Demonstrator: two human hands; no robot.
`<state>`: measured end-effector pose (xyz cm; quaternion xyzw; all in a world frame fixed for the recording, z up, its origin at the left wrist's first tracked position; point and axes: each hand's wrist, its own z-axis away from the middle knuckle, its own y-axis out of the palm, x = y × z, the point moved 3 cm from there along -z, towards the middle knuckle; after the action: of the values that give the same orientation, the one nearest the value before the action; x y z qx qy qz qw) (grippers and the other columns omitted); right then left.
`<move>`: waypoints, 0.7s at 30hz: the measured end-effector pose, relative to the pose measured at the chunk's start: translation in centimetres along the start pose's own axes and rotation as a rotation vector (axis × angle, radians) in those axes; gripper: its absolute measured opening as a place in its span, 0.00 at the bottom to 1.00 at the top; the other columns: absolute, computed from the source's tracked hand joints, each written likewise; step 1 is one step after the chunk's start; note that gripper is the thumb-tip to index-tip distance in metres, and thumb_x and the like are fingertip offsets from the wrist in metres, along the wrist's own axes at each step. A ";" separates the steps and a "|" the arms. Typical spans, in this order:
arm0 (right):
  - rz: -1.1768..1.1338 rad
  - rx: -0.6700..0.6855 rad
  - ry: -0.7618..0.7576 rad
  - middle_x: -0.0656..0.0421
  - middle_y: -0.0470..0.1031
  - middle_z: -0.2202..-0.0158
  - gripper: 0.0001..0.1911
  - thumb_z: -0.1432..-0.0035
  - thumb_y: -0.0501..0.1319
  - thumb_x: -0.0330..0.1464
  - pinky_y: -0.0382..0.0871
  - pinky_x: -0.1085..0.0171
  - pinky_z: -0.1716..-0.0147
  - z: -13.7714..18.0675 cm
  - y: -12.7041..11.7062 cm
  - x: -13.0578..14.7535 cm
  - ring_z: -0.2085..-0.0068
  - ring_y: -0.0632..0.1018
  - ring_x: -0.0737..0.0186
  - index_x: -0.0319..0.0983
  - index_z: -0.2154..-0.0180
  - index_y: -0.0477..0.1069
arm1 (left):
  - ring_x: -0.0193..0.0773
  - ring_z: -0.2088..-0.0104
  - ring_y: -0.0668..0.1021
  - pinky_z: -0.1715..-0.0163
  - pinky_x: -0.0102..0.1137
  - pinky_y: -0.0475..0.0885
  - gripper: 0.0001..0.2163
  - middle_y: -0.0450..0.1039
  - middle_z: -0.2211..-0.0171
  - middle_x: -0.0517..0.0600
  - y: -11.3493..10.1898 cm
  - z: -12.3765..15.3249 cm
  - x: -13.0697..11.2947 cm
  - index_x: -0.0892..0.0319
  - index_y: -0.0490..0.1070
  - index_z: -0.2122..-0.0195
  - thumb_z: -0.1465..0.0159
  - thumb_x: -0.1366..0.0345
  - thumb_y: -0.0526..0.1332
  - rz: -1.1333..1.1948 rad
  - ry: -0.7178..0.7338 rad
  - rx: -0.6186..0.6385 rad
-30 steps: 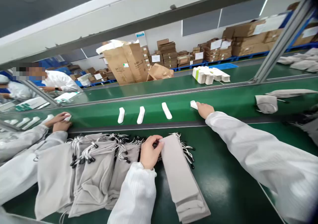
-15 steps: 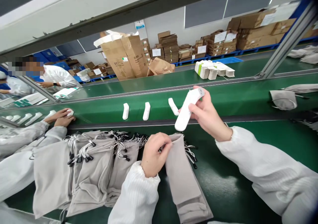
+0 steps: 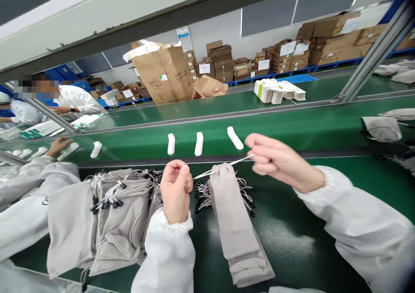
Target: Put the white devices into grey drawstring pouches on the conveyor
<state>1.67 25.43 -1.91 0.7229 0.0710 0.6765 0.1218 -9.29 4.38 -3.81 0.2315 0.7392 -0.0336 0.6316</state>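
Note:
My left hand (image 3: 176, 188) is closed in a pinch on the left drawstring of a grey cloth pouch (image 3: 231, 210). My right hand (image 3: 272, 159) pinches the pouch's right drawstring (image 3: 240, 159). Both cords are pulled taut and the pouch mouth is gathered shut. The pouch lies on top of a small stack of flat grey pouches (image 3: 249, 267) on the green table. The white handheld device seen in earlier frames is out of sight now. Three white devices (image 3: 199, 143) lie on the conveyor belt (image 3: 292, 128) just beyond my hands.
A pile of grey drawstring pouches (image 3: 110, 223) lies at left. A co-worker's sleeves (image 3: 29, 198) and hand (image 3: 60, 145) reach the belt at far left, near more white devices. White boxes (image 3: 279, 91) sit on the far belt. Another grey pouch (image 3: 382, 127) lies right. Cardboard cartons stand behind.
My right hand picked a white device off the belt and brought it to the pouch mouth. Now the device is out of sight and both hands pull the drawstrings apart. Belt items moved right.

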 end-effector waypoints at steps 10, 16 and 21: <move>0.467 -0.677 -0.918 0.69 0.56 0.79 0.02 0.33 0.55 0.35 0.73 0.56 0.58 -2.2 -6.0 5.1 0.81 0.63 0.68 0.45 0.59 0.64 | 0.38 0.60 0.74 0.57 0.34 0.69 0.09 0.73 0.59 0.51 -1.3 -0.7 5.6 0.57 0.74 0.57 0.40 0.68 0.63 -0.753 -0.029 0.367; 1.376 -0.461 -0.108 0.43 0.72 0.47 0.36 0.37 0.58 0.37 0.71 0.52 0.53 -11.2 -11.7 -4.5 0.49 0.76 0.46 0.35 0.33 0.48 | 0.37 0.65 0.74 0.62 0.33 0.68 0.05 0.71 0.68 0.47 -1.5 -0.9 6.2 0.57 0.75 0.70 0.45 0.73 0.64 -0.845 0.023 0.420; 1.532 -0.452 0.209 0.35 0.72 0.51 0.33 0.40 0.55 0.25 0.68 0.45 0.52 -13.4 -13.6 -9.1 0.48 0.74 0.36 0.28 0.34 0.53 | 0.38 0.64 0.73 0.58 0.34 0.65 0.05 0.70 0.70 0.46 -0.8 -0.6 5.0 0.57 0.68 0.73 0.43 0.73 0.62 -0.878 0.130 0.462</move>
<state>-11.54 37.13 -13.63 0.4615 -0.5720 0.6342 -0.2401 -10.63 5.39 -8.65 0.0339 0.7779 -0.4445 0.4429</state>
